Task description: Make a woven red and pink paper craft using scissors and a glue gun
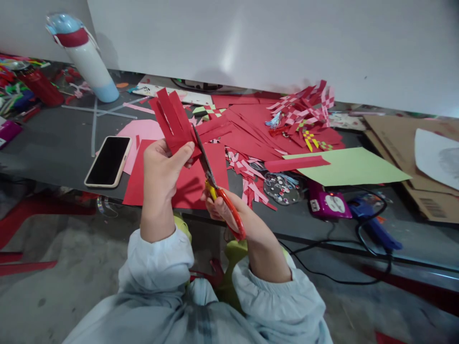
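My left hand [165, 165] grips a folded piece of red paper [174, 117] by its lower end, thumb on top. Slits run along the paper, parting its upper end into strips. In my right hand [224, 205] is a pair of scissors [205, 160] with red and yellow handles, blades pointing up and away. The blades lie against the right side of the red paper; how far they are apart is hard to tell. Beneath both hands a red sheet [201, 177] lies on the table.
A phone [108, 161] and a white-and-blue bottle [88, 59] stand left. Behind lie red strips [251, 129] and checkered woven paper [308, 105]. To the right are a green sheet [355, 165], a purple box [329, 203], a blue glue gun [375, 224] with a black cable, and cardboard [401, 143].
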Motion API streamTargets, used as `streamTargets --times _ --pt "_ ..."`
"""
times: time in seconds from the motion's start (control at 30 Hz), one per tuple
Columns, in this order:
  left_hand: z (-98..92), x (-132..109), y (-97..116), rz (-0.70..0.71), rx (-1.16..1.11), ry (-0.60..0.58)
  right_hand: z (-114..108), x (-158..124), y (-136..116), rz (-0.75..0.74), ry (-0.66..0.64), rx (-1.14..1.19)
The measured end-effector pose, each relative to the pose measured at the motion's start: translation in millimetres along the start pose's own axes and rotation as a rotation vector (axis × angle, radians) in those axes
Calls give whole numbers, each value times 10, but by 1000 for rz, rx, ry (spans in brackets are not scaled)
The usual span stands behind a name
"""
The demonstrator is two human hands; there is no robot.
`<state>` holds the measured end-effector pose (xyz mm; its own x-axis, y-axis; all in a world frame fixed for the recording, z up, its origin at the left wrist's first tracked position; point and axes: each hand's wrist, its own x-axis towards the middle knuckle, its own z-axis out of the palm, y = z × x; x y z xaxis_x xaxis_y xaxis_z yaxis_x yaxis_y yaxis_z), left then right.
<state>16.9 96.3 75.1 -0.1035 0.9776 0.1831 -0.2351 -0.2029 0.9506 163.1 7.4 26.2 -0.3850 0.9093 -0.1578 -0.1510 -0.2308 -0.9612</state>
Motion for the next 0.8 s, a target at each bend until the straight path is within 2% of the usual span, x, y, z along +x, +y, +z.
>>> streamTargets --times 0.47,0.8 --pt "-12 15 0 -19 -26 -40 12 35 28 12 38 27" --pt "11 10 25 -55 -43 -41 34 34 -17 28 67 -56"
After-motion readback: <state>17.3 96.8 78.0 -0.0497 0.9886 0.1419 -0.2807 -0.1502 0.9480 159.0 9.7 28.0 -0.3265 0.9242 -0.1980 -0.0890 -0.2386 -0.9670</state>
